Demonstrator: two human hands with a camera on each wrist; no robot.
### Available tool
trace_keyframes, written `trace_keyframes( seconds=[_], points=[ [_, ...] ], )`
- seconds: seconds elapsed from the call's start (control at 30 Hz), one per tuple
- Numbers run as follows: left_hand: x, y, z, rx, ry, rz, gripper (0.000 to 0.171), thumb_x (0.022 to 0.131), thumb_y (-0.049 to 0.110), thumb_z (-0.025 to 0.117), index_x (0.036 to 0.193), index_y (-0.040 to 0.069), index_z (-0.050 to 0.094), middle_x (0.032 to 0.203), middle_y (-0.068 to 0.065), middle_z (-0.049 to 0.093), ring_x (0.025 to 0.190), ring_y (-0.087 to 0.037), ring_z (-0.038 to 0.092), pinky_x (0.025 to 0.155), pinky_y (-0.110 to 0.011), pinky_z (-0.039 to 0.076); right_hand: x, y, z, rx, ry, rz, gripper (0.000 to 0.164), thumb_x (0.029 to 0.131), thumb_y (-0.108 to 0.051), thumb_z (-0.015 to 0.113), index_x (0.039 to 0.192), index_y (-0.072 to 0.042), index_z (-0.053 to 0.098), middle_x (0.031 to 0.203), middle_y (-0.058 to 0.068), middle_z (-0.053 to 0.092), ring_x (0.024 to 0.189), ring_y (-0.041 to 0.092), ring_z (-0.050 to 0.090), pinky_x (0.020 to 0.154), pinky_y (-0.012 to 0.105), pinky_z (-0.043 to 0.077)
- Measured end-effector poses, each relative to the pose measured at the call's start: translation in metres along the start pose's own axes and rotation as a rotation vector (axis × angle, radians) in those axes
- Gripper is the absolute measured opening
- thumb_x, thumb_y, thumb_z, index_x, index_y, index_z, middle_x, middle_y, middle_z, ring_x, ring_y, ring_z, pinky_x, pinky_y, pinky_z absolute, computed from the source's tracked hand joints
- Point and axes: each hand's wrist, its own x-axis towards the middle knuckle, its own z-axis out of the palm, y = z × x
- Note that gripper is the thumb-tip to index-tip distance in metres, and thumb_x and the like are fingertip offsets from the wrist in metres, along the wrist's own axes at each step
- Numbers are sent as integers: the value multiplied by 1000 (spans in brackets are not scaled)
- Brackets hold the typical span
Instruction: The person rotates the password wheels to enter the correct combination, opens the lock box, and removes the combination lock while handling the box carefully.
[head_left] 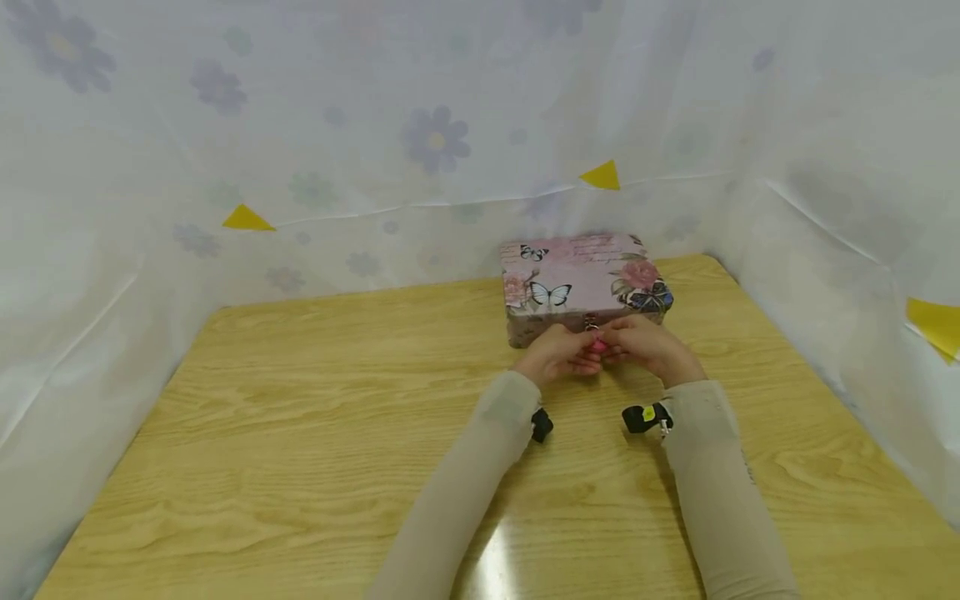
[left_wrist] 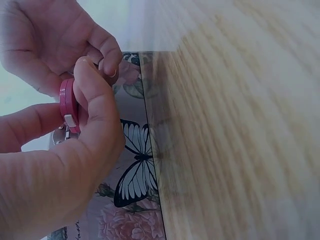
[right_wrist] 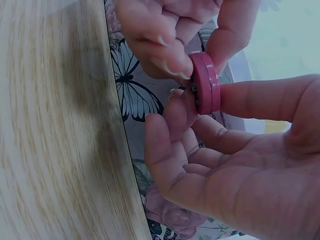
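Observation:
A pink box (head_left: pixel 577 279) printed with butterflies and roses stands at the back of the table, its lid down. At its front clasp (head_left: pixel 591 320) is a small round pink padlock (right_wrist: pixel 205 82) with small dark dials along one edge. My left hand (head_left: pixel 558 354) pinches the padlock between thumb and finger; a light tab shows on its rim in the left wrist view. From the other side my right hand (head_left: pixel 648 346) grips it too, thumb on one face and fingers behind. Fingers partly cover the padlock, and its shackle is mostly hidden.
The wooden table (head_left: pixel 300 433) reaches out to the left and front of the box. Flower-printed white curtains (head_left: pixel 360 125) enclose the back and sides, with yellow triangles (head_left: pixel 602 176) on them. Black wrist straps (head_left: pixel 647 417) hang beneath the sleeves.

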Motion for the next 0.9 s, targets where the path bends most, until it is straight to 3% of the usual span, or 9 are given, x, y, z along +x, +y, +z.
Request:
trace_keyframes(
  seconds=[0.13, 0.27, 0.5, 0.9],
  points=[
    [1, -1, 0, -19, -10, 15, 28, 97, 13, 58, 101, -13, 65, 71, -11, 61, 59, -18, 62, 63, -27, 57, -1, -1, 0, 1, -3, -5, 39, 100, -4, 41, 126, 24, 40, 84, -5, 63, 77, 5, 61, 76, 26, 54],
    [2, -2, 0, -14, -6, 24, 27, 97, 13, 58, 101, -13, 65, 73, -11, 62, 60, -17, 63, 76, -32, 57, -1, -1, 1, -1, -8, -12, 40, 99, -5, 41, 127, 24, 38, 86, -4, 63, 77, 5, 62, 75, 25, 53],
    [0, -1, 2, -1, 35, 31, 22, 100, 12, 49, 97, -3, 64, 75, -12, 61, 62, -20, 62, 84, -39, 55, -1, -2, 1, -9, 1, 11, 41, 101, -6, 40, 128, 24, 39, 85, -5, 62, 78, 5, 61, 76, 24, 53],
    [-2, -3, 3, 49, 39, 6, 24, 99, 18, 55, 88, -2, 63, 72, -9, 60, 58, -19, 62, 75, -34, 58, -1, -3, 2, 3, 6, 8, 41, 99, -3, 40, 128, 25, 36, 86, -4, 62, 78, 6, 61, 79, 28, 54]
  ],
)
